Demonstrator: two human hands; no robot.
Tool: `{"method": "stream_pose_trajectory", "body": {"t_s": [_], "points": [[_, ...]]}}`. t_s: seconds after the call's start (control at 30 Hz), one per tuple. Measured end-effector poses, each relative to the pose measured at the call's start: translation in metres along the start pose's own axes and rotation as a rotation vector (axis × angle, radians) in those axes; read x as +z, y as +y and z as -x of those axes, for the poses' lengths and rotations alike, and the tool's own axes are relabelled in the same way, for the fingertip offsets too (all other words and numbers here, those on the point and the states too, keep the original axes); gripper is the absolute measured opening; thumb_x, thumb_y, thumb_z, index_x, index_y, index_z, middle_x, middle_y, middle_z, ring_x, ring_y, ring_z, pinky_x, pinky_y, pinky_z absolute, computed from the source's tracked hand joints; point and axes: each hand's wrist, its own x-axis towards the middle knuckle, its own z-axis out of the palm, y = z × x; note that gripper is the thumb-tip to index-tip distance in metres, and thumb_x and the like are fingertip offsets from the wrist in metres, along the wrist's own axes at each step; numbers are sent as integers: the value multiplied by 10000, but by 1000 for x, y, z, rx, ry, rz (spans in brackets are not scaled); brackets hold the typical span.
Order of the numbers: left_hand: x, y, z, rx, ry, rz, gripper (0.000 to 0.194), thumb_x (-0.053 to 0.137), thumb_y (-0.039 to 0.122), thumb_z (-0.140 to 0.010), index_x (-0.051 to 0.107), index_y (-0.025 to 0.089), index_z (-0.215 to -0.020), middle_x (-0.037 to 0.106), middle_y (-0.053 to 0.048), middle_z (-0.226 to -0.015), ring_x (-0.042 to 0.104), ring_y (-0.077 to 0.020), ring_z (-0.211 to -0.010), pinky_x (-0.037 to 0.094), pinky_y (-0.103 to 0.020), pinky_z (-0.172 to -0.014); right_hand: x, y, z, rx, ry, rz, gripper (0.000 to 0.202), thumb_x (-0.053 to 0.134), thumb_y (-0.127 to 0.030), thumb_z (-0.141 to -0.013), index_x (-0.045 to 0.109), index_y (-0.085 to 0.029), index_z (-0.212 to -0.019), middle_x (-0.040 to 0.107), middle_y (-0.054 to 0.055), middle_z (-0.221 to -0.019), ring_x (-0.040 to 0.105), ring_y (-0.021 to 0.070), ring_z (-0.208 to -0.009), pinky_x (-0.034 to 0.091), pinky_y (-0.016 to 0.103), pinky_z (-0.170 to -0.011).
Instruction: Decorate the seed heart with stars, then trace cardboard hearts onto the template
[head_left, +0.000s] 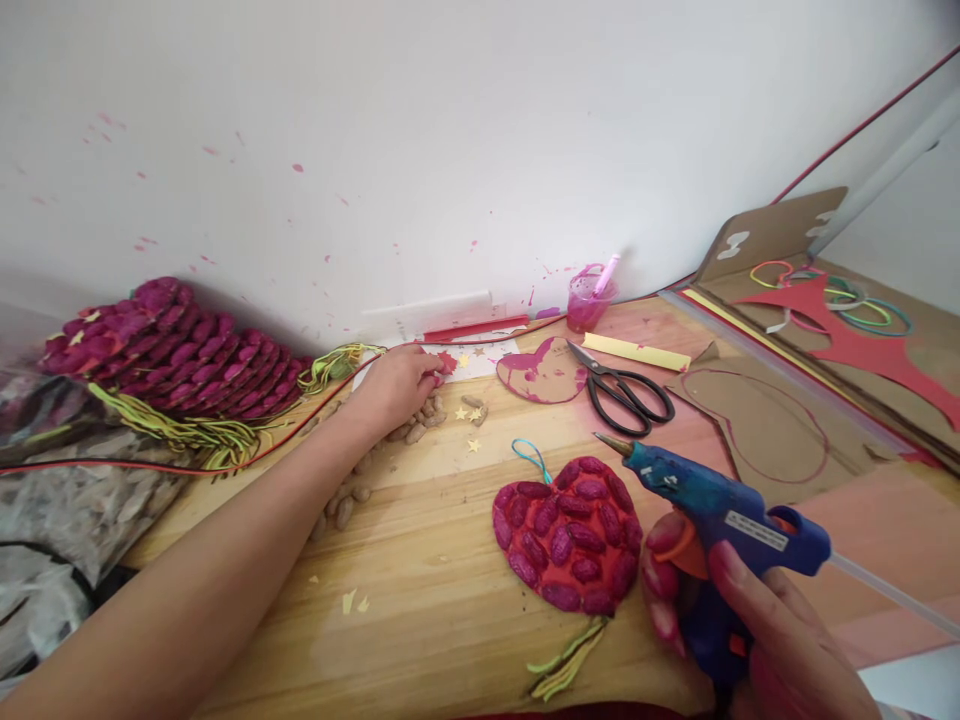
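My right hand is wrapped round a blue glue gun with an orange trigger, its nozzle pointing left. Below the nozzle lies a red heart covered with magenta peanut shells, with a blue loop on top and a yellow-green tassel underneath. My left hand reaches to the back of the table, fingers pressed together at a white sheet with small red and yellow stars. What its fingertips hold, if anything, is too small to make out. Plain peanuts lie beside and under that hand.
Stacked magenta hearts with tassels stand at the left, above a plastic bag of peanuts. Black scissors, a cardboard heart, a yellow strip and a pink-stained cup are behind the heart. Cardboard lies right.
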Motion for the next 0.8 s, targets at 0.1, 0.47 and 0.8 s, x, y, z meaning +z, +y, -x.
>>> {"method": "stream_pose_trajectory", "body": {"t_s": [0.1,0.47,0.8], "points": [[-1,0,-1,-11,0,25,233,559,202,-859,778,205,-939,742,-67,-971,680,-240,-916,502,-323,-848,-4,2,-3,1,0,-13,407,815,-559,-734,732,-191,-885,668,58,-704,564,165,-539,428,270,-517],[-3,-3,-3,-39,-4,38,243,580,206,-843,771,210,-993,728,-72,-1037,669,-238,-913,498,-326,-835,-1,0,-1,8,0,-14,437,861,-563,-668,738,-196,-869,668,52,-695,560,164,-536,410,264,-508],[-6,-1,-4,-85,-23,48,210,578,210,-830,765,181,-922,748,-84,-993,673,-246,-896,501,-327,-820,1,1,1,-4,13,-10,407,829,-563,-714,732,-203,-876,673,51,-692,565,148,-552,425,245,-531]]}}
